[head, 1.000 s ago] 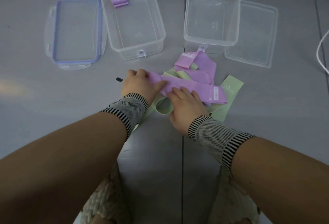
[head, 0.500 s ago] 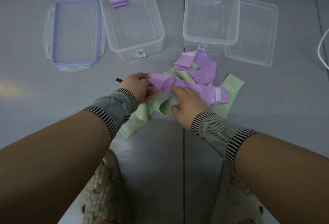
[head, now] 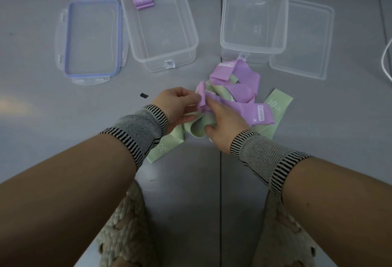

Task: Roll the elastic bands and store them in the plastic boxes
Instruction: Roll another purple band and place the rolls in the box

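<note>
At the far left of the worktop [head: 31, 75], a blue-rimmed lid [head: 93, 39] is lying flat, off its box so the box is staying open for loading. Beside it, the left plastic box [head: 161, 54] is already holding one rolled purple band [head: 143, 1] in its far corner. Nearer the person, the left hand [head: 176, 103] is pinching the end of a purple band [head: 239, 107], its grip clamped on a first fold that is standing up off the pile, probably to start the roll tight. The right hand [head: 222, 122] is pressing on the band just beside that fold, fingers curled over it; the rest of the strip is trailing right across the heap of loose bands [head: 235, 84], purple and green. Behind the heap, the right plastic box [head: 252, 48] is sitting with nothing visible inside, its clear lid [head: 305, 39] touching its right side. Compared with a second ago, the purple band's end, then lying flat under both hands, is now lifted and curled over.
</note>
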### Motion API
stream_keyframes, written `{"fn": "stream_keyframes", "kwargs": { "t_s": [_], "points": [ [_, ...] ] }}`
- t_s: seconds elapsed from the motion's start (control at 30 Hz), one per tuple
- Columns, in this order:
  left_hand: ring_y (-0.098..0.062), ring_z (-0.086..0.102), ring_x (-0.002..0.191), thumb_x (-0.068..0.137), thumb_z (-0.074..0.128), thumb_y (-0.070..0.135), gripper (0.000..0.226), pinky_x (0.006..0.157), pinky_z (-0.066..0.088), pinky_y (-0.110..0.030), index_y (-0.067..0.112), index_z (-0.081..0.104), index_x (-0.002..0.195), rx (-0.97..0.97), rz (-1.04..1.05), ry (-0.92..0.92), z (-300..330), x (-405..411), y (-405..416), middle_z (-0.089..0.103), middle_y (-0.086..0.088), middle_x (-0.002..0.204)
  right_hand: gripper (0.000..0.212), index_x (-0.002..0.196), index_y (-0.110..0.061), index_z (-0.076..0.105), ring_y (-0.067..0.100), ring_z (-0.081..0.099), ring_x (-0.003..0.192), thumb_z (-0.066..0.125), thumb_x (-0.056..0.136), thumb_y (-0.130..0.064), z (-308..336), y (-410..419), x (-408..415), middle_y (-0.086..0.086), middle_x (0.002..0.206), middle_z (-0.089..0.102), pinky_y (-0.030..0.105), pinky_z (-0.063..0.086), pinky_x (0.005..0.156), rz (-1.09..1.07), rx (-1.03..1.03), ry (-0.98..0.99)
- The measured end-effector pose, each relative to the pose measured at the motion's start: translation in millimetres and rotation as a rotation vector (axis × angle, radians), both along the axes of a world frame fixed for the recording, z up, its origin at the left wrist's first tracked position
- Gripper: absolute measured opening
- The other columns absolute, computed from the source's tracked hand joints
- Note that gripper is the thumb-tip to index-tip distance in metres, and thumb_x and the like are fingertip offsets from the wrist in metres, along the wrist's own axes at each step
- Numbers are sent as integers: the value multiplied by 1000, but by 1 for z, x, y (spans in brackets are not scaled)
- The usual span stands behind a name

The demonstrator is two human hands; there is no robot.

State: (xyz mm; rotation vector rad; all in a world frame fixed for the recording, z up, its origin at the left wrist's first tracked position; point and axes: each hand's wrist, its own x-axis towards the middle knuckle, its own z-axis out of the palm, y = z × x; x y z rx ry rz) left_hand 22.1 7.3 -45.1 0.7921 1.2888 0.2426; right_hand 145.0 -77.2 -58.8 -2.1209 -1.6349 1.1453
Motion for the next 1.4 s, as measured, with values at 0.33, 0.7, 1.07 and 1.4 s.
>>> {"fn": "stream_keyframes", "kwargs": {
  "t_s": [0.33,0.7,1.07,1.4],
  "points": [
    [-16,51,63,80,66,21,13,60,41,-25,21,56,72,617,-141,572,-13,-13,7,54,6,65,74,149,-27,20,27,45,127,55,84,-16,1,-1,7,5,143,43,35,39,104,-19,-40,-11],
    [-25,47,77,90,42,11,22,65,32,-28,12,52,109,657,-96,824,-4,-18,6,54,-6,85,67,146,-23,25,27,42,129,53,86,-18,3,1,2,4,146,38,41,37,107,-23,-73,-22],
    [-7,54,110,86,51,-4,43,94,38,-7,13,59,125,575,-187,284,4,-45,1,59,-2,125,68,146,-21,27,25,35,135,54,85,-19,-2,0,2,3,151,31,39,32,111,-28,-91,-38],
    [-22,57,111,93,49,14,50,97,38,-23,30,41,139,657,-312,629,-28,-48,1,53,-5,134,68,148,-22,24,19,26,140,52,87,-15,3,-6,-5,-1,156,20,36,29,113,26,-30,-38]
  ]
}}
